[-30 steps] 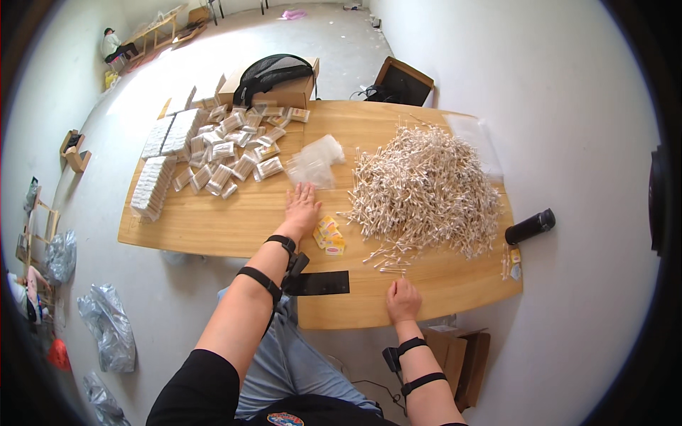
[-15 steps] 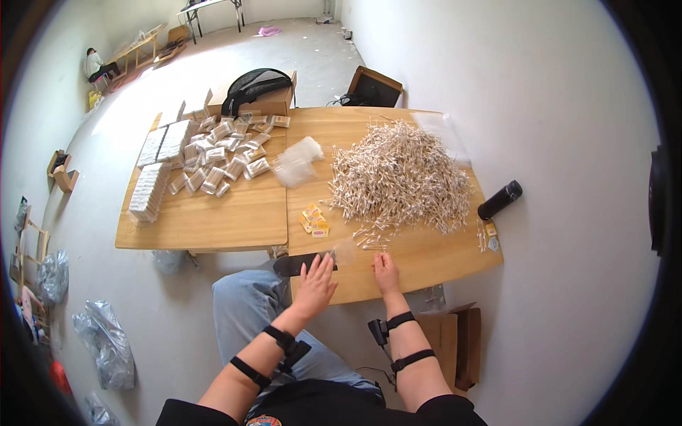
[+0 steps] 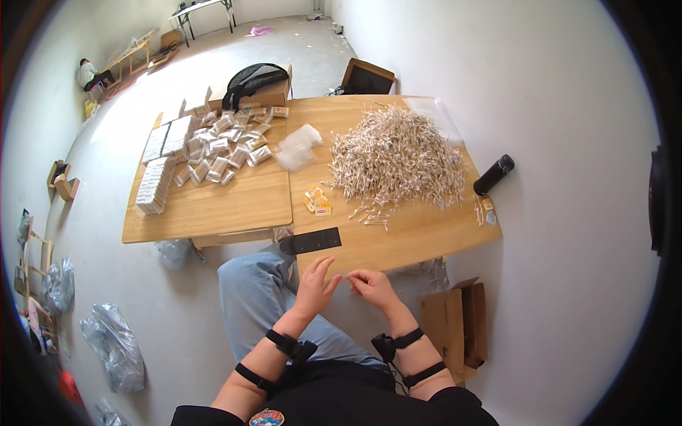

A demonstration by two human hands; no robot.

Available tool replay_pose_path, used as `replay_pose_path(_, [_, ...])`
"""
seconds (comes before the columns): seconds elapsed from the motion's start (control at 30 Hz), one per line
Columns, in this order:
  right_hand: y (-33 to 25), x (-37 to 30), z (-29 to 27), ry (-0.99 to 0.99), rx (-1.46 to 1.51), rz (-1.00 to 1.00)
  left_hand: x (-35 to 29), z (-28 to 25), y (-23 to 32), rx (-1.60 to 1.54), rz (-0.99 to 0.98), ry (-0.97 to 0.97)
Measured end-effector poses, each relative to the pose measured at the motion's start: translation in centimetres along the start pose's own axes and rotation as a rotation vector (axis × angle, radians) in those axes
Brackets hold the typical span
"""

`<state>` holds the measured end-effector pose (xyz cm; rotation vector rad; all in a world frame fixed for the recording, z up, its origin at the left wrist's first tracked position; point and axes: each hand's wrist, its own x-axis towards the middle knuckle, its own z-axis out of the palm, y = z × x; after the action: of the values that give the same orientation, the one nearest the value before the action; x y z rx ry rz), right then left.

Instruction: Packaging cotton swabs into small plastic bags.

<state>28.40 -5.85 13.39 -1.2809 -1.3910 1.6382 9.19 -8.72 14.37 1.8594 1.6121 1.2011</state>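
Observation:
Just off the table's near edge, my left hand (image 3: 316,287) is held with its fingers stretched and apart, nothing visible in it. Close beside it, my right hand (image 3: 373,287) is closed in a pinch, fingertips pointing toward the left hand; whatever it may hold is too small to make out. A flat black strip (image 3: 316,241) lies at the table edge just beyond my left hand. Farther up, a big loose heap of cotton swabs (image 3: 398,156) covers the right part of the table, and small yellow-and-white cards (image 3: 317,201) lie left of it.
On the left of the table (image 3: 227,213) are filled swab packets (image 3: 220,145) and stacked white packs (image 3: 154,186). Clear plastic bags (image 3: 298,148) lie mid-table. A black bottle (image 3: 494,175) stands by the right edge. Cardboard boxes (image 3: 444,326) sit below right. Someone (image 3: 91,75) sits far left.
Both hands have drawn back toward me off the table and closer together. The small clear bag near the black strip no longer shows there, and the strip is more uncovered. The view has shifted slightly.

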Motion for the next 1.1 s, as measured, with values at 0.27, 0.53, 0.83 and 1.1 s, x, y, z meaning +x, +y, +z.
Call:
replay_pose_path(0.27, [-4.3,-3.5,0.4,-0.199,0.09,0.117,-1.2,-0.5,0.6,-0.652,-0.568,-0.331])
replay_pose_path(0.53, [-5.4,-4.4,0.5,-0.237,0.128,0.11,-1.9,-1.2,1.9,-0.907,-0.651,-0.405])
replay_pose_path(0.83, [-3.0,-4.8,-1.3,-0.431,0.357,0.107,-1.3,-3.8,2.6,-1.228,-0.56,-0.897])
replay_pose_path(1.1, [-4.2,-4.9,-0.7,-0.411,0.577,0.213,-1.3,-3.3,1.3,-1.288,-0.698,-0.79])
